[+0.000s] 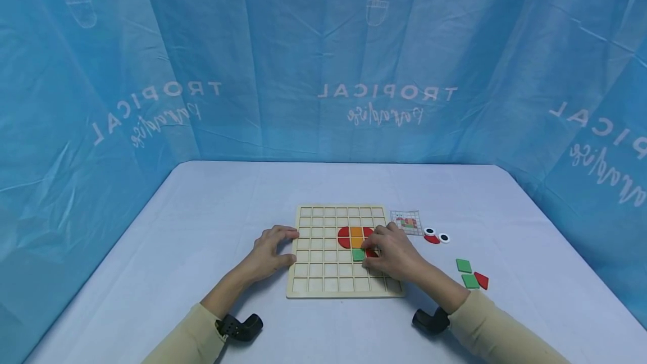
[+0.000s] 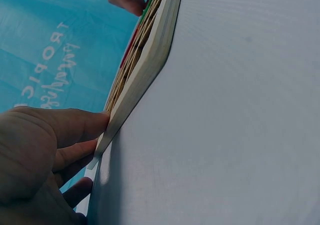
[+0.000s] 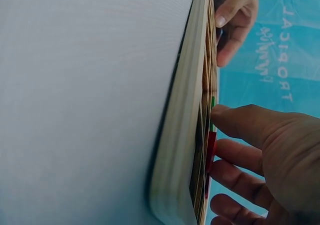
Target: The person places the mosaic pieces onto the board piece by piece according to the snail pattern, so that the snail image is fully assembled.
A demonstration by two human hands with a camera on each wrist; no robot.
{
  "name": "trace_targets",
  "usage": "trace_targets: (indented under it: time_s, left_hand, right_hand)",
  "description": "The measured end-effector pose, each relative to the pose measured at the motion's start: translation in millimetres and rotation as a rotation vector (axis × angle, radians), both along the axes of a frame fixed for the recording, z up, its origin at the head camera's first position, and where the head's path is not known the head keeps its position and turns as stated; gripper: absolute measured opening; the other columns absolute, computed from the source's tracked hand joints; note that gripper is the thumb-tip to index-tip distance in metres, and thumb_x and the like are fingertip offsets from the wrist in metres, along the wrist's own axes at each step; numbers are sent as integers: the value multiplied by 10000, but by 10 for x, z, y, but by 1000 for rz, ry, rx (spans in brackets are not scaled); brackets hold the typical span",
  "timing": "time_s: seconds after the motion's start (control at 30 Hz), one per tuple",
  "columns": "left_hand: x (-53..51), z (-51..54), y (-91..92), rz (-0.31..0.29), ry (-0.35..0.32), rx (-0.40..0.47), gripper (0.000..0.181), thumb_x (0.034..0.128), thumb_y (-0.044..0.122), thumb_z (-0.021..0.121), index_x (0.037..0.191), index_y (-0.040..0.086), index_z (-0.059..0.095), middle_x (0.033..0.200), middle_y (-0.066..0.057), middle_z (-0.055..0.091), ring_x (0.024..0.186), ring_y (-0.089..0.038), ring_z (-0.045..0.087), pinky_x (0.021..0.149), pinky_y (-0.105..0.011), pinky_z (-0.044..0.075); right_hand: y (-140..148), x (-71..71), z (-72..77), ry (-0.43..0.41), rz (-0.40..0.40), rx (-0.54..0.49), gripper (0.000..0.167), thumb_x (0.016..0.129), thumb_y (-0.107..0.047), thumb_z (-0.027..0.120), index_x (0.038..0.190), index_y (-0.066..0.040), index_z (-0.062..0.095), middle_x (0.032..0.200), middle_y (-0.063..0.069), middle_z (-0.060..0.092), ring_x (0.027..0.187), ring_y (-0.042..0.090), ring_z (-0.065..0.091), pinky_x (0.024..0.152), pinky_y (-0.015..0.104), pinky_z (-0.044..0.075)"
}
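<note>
A wooden grid board [image 1: 315,270] lies on the table between the two hands. The left hand [image 1: 268,254] rests its fingertips and thumb against the board's left edge, which the left wrist view also shows. Over the board's right part, the right hand [image 1: 396,254] has thumb and fingers at a red tile [image 3: 212,147], which sits slightly raised from the grid; the hand partly hides it. Beside it, a green tile [image 1: 358,255] lies in a cell. Above these are orange tiles [image 1: 356,232] with red rounded tiles [image 1: 343,242] at their left and another red one at their right.
A small picture card [image 1: 411,229] lies at the board's upper right. Near it are two white eye discs [image 1: 444,238] and a red piece [image 1: 432,239]. Farther right lie two green tiles [image 1: 470,281] and a red tile [image 1: 482,280]. Blue curtains [image 1: 323,60] surround the white table [image 1: 227,206].
</note>
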State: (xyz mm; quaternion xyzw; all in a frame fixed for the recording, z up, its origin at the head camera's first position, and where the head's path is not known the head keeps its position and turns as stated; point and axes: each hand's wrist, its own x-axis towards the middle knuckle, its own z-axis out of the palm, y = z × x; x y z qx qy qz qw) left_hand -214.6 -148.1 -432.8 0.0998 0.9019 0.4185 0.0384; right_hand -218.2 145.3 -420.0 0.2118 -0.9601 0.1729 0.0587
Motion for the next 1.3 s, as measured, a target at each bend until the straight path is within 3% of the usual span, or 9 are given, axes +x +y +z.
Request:
trace_targets:
  time_s: [0.27,0.6,0.73,0.9,1.07,1.3]
  left_hand:
    - [0,3,1,-8,11,4,459,783,92,706,1228,85,590,1362,-56,484,1344,-297,302,1114,-552,142]
    - [-1,21,4,-17,20,6,457,783,88,704,1226,72,589,1365,-73,485,1339,-307,309,1111,-553,139]
    - [-10,19,4,-19,20,7,449,784,92,706,1218,79,593,1362,-63,488,1339,-303,309,1113,-552,136]
    - [-15,18,5,-15,21,2,446,782,92,705,1214,85,595,1358,-61,490,1340,-307,309,1115,-560,141]
    - [-13,0,8,5,-1,-12,459,785,112,708,1229,108,590,1372,-38,479,1345,-284,302,1121,-563,155]
    - [-9,-6,1,0,3,-3,458,786,105,706,1228,96,589,1371,-46,478,1338,-288,305,1116,-563,152]
  right_hand:
    - [55,7,-7,56,11,18,279,669,-321,835,910,-214,744,887,-62,628,814,113,399,703,278,327]
    - [198,59,88,15,-51,-54,270,700,-288,809,947,-210,732,940,-68,623,926,132,431,740,309,384]
    - [379,114,183,4,-113,-88,282,721,-265,798,981,-188,724,987,-30,627,981,167,440,727,308,408]
    - [720,178,232,34,-155,-94,277,724,-221,796,983,-159,718,964,-2,634,934,186,445,693,304,391]
    - [1055,263,183,13,-233,-75,304,718,-234,799,994,-134,720,947,22,630,932,207,446,679,307,399]
    - [1410,353,93,-78,-305,-49,379,717,-279,797,1041,-103,708,1023,98,636,968,270,462,667,323,436]
